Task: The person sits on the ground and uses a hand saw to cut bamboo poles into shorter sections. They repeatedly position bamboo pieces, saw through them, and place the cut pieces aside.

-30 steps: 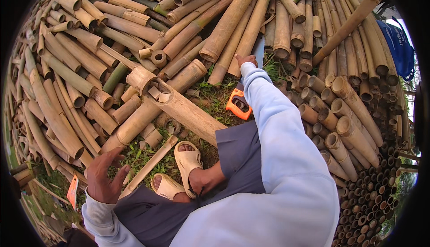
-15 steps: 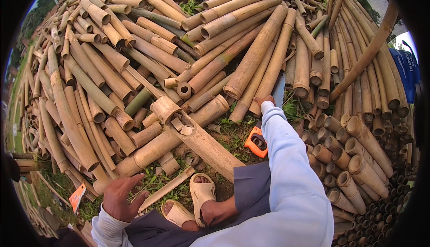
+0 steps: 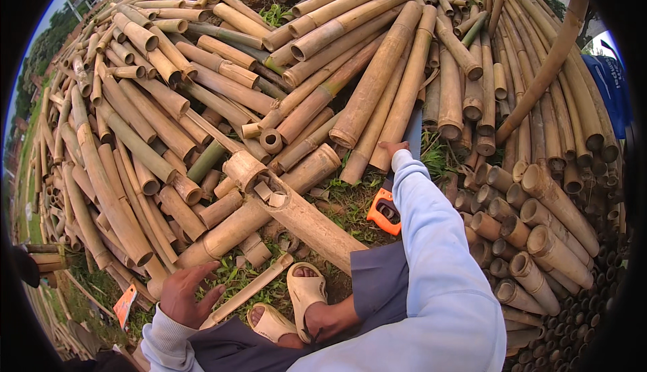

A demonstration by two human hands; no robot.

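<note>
My left hand (image 3: 187, 296) is held above the ground at the lower left, fingers apart and nothing in it. Stretched forward, my right hand (image 3: 393, 149) meets the lower end of a long bamboo pole (image 3: 409, 89); the sleeve and wrist hide most of its fingers. Close by that forearm lies a handsaw with an orange and black handle (image 3: 385, 213), its blade (image 3: 416, 131) running up past the hand. A thick bamboo piece (image 3: 313, 222) with an opening cut in its side rests across a bamboo log (image 3: 229, 229). Small bamboo chips (image 3: 272, 195) sit in that opening.
Piles of cut bamboo (image 3: 145, 126) spread at left and ahead. Stacked bamboo ends (image 3: 532, 237) stand at right, below a slanting pole (image 3: 549, 75). A split bamboo strip (image 3: 249, 290) lies beside my sandals (image 3: 309, 296). An orange and white object (image 3: 124, 306) is at lower left.
The view has shifted slightly. My right hand stays at the bamboo pole's end, and my left hand remains raised with its fingers apart.
</note>
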